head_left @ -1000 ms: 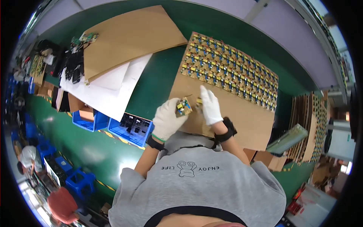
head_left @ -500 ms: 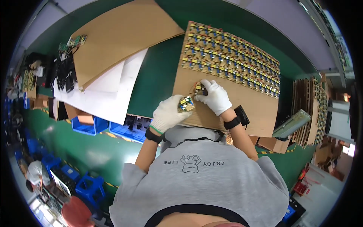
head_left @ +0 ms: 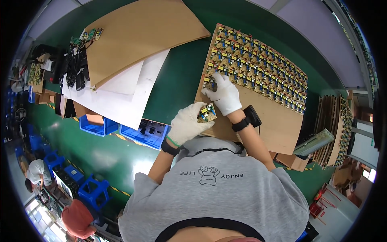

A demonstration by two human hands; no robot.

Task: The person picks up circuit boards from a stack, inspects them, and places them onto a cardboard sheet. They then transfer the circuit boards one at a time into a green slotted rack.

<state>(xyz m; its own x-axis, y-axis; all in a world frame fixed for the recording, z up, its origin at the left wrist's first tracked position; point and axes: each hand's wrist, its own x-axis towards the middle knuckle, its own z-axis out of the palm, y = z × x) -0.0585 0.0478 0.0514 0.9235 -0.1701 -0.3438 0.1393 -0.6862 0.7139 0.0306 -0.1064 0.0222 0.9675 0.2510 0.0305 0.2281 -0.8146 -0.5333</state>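
Observation:
My left hand [head_left: 186,123], in a knitted white glove, holds a small circuit board [head_left: 207,113] with a yellow block and blue parts near the front of a cardboard sheet [head_left: 270,125]. Farther forward, my right hand [head_left: 225,96], gloved in white, has its thumb and fingers closed round another circuit board [head_left: 209,83]. That board is at the sheet's left edge, just below the rows of similar circuit boards [head_left: 258,60]; whether it rests on the cardboard I cannot tell. The glove partly covers it.
A large cardboard sheet [head_left: 137,36] and white sheets [head_left: 109,105] lie at the left, beside a bundle of black cables [head_left: 74,66]. Stacked cardboard with boards [head_left: 332,125] stands at the right. Blue bins [head_left: 96,126] sit below the table edge; people are at lower left.
My right hand has moved forward with its circuit board, up to the left end of the rows. The left hand still holds its board near the front. The whole view has shifted slightly.

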